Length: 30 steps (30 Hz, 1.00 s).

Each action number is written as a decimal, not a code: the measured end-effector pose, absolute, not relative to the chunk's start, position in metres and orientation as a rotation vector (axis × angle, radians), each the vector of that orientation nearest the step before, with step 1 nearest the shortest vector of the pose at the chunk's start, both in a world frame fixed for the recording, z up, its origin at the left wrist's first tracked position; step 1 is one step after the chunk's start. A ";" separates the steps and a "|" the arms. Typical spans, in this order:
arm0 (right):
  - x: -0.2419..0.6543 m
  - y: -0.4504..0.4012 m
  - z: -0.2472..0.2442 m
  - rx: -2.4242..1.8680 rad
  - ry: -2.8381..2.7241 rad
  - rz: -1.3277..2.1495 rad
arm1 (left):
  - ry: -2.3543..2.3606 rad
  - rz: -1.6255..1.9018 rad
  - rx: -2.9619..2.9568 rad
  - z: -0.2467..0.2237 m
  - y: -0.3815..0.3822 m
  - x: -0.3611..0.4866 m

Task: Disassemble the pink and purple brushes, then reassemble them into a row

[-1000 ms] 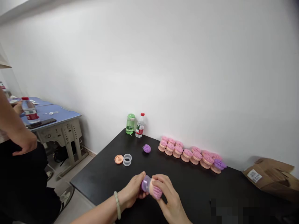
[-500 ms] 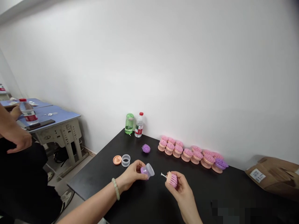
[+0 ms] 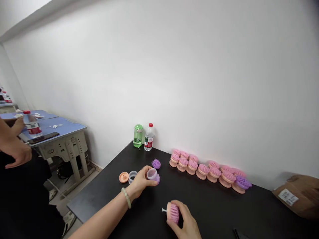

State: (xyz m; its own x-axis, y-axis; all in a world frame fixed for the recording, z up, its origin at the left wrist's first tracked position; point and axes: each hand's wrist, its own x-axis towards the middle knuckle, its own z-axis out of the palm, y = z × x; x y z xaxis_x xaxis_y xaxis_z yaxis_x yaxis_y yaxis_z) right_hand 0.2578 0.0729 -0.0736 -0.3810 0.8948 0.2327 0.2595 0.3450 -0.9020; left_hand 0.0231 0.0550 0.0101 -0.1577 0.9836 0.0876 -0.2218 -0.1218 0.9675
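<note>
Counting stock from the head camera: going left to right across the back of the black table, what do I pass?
Green bottle, red-capped water bottle, purple spiky brush head, pink brushes on peach bases, purple brush.

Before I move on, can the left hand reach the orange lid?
Probably yes: the left hand is near the orange lid, though it holds a clear cup and a clear plastic ring stands between.

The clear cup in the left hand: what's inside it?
The lower end of the clear cup in the left hand shows something purple, possibly bristles. The hand covers the rest, so I can't tell what it is.
</note>
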 end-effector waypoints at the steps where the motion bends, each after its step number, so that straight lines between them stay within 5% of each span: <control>1: 0.257 0.071 -0.072 -0.985 -1.889 1.022 | 1.041 1.501 0.987 0.008 0.055 0.025; 9: 0.245 0.072 -0.048 -0.911 -1.760 1.062 | 0.878 1.329 1.056 0.002 0.039 0.052; 19: 0.227 0.077 -0.013 -0.791 -1.748 1.353 | 1.395 1.267 1.888 0.006 0.028 0.047; 30: 0.242 0.082 0.010 -0.749 -1.836 0.735 | 1.190 1.340 1.106 -0.011 0.039 0.040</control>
